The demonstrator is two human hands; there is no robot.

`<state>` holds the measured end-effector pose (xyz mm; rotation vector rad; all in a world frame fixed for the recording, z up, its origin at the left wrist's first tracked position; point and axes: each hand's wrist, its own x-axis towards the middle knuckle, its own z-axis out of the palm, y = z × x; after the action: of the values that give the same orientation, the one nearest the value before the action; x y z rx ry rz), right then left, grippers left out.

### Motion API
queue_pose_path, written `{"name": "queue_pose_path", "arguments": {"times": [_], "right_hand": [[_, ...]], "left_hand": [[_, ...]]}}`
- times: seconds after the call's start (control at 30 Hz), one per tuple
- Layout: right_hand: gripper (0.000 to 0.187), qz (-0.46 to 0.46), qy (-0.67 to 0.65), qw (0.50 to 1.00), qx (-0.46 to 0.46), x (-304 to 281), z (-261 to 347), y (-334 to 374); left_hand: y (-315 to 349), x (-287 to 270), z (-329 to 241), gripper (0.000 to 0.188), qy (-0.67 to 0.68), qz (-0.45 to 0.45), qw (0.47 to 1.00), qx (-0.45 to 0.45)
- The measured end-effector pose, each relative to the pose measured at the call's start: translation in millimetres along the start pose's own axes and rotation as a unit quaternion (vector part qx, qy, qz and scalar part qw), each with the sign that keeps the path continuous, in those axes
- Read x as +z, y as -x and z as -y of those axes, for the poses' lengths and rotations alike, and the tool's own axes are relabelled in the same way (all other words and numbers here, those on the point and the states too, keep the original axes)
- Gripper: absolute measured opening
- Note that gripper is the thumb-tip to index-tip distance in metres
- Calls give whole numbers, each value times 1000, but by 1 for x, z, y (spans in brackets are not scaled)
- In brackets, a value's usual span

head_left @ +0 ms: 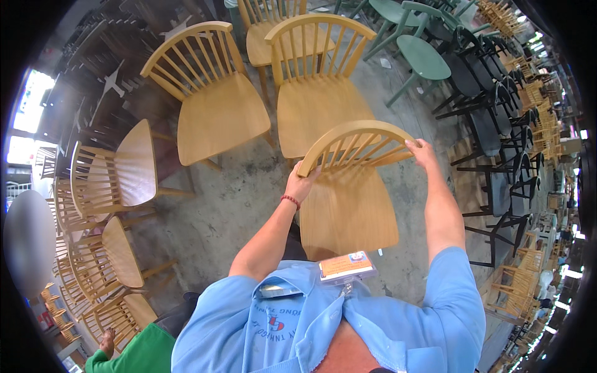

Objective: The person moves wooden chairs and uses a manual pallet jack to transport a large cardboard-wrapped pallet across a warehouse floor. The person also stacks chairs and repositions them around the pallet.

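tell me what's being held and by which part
The nearest wooden chair, by its curved top rail: the left hand grips its left end, the right hand its right end.

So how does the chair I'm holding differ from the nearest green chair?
The held chair is light wood-brown; the green chair is muted green. The held chair's seat has a straighter front edge; the green chair's looks oval. Your left hand and right hand grip the held chair; neither touches the green chair. Both seats look uncushioned.
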<state>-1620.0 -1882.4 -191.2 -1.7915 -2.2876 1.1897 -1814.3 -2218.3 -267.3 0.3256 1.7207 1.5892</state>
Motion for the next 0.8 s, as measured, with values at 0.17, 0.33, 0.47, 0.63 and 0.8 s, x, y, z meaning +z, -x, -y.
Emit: {"name": "queue_pose_path", "arguments": {"times": [0.17,0.33,0.47,0.63,0.8], "right_hand": [[49,7,2,1000,-17,-9,9,-4],[52,-8,-35,995,-98,-3,0,-33],[51,-13,-134,985,-106,-6,-35,-45],[48,-7,-619,776,126,33,-100,-67],[34,111,-471,874,38,117,-166,-121]], "left_hand": [[-5,6,-7,32,36,-15,999,2],[-10,4,-3,35,42,-14,999,-4],[-14,-6,-9,43,-160,28,986,-24],[-66,-73,85,41,-242,-20,967,-74],[-145,-60,129,47,-265,-123,942,-163]]}}
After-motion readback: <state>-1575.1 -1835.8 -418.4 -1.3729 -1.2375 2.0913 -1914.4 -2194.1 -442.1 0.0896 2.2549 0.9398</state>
